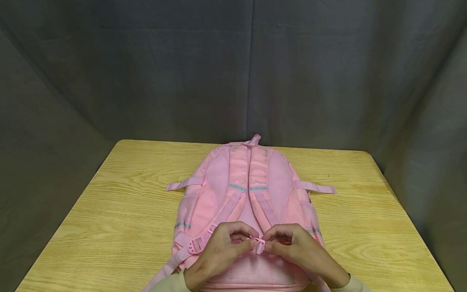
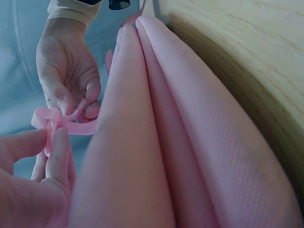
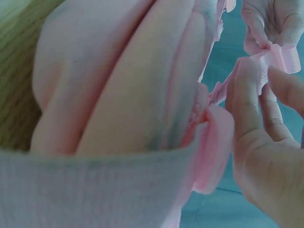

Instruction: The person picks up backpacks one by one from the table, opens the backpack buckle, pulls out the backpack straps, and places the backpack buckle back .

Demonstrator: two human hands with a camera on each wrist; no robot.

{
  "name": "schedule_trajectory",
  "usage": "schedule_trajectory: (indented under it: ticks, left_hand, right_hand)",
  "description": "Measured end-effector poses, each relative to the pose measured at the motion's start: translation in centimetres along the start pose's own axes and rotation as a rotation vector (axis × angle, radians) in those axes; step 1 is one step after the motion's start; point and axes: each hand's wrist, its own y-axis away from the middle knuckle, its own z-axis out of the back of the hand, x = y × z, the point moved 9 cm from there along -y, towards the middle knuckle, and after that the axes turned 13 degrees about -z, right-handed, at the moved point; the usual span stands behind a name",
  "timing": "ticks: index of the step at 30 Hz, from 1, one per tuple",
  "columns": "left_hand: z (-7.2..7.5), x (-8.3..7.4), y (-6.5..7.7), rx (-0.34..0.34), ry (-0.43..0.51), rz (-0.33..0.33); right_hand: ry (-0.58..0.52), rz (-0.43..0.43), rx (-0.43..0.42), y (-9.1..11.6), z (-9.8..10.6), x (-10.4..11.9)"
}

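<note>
A pink backpack [image 1: 216, 170] lies with its shoulder straps facing up. Over its lower back panel, both hands meet at a small pink plastic strap buckle [image 1: 260, 246] threaded with webbing. My left hand [image 1: 222, 247] pinches the buckle between thumb and fingers; the left wrist view shows the same buckle [image 2: 53, 124] upright in that grip. From the other side, my right hand [image 1: 297, 243] pinches the webbing beside it. A loop of this pink webbing [image 2: 78, 128] shows below the right fingers in the left wrist view. In the right wrist view, the webbing [image 3: 261, 61] passes behind the index finger.
The backpack rests on a wood-grain table [image 1: 120, 202]. Short side straps [image 1: 321, 188] stick out left and right. A larger slider buckle [image 1: 196, 245] sits on the left shoulder strap, near the left wrist. Dark grey curtains [image 1: 175, 81] surround the table's back and sides.
</note>
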Motion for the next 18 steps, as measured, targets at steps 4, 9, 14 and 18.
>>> schedule_trajectory:
  ticks: [4,9,14,18]
  left_hand:
    - [0.03,0.06,0.00,-0.004,0.011,0.002]
    - [0.09,0.10,0.01,-0.006,0.010,0.002]
    - [0.11,0.13,0.01,-0.005,0.011,-0.002]
    - [0.11,0.16,0.01,-0.002,0.015,-0.003]
  right_hand:
    - [-0.011,0.006,-0.005,-0.04,0.11,-0.20]
    - [-0.023,0.005,-0.011,-0.07,0.13,-0.25]
    - [-0.037,0.023,-0.015,-0.18,0.14,-0.13]
    - [-0.046,0.031,-0.014,-0.25,0.12,-0.08]
